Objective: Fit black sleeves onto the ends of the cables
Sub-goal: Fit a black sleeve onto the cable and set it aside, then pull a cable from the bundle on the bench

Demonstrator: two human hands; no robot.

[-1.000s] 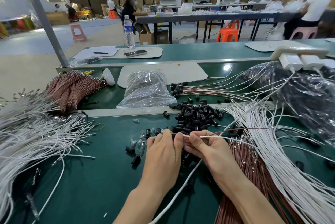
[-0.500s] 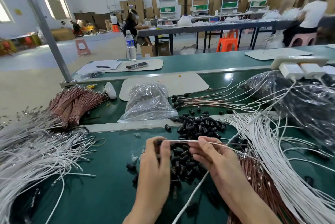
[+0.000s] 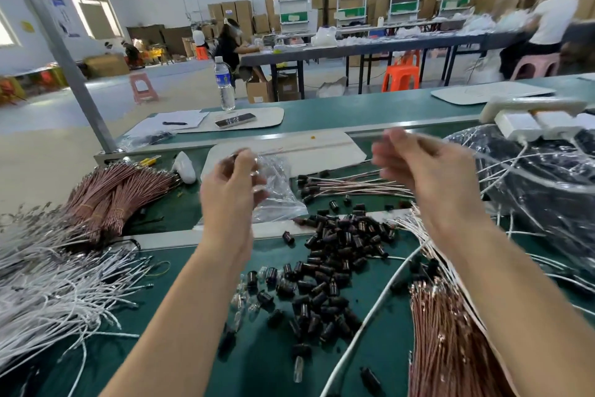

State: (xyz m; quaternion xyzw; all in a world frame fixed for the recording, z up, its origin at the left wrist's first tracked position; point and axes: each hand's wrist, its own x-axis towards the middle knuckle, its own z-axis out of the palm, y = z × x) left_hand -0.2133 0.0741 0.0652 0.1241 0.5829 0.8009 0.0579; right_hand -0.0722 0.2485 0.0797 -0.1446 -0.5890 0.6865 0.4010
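Cable (image 3: pixel 479 154) trails blurred from my right hand (image 3: pixel 418 168), fingertips pinching it; my left hand (image 3: pixel 231 190) pinches a dark bit, likely a sleeve (image 3: pixel 237 157). Both hang above the heap of black sleeves (image 3: pixel 331 255) on the green table (image 3: pixel 257 371). I should steady the end, align the bore, push straight.

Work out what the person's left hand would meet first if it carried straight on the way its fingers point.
Probably the crumpled clear plastic bag lying just beyond the left hand. Motion blur leaves the depth between them uncertain.
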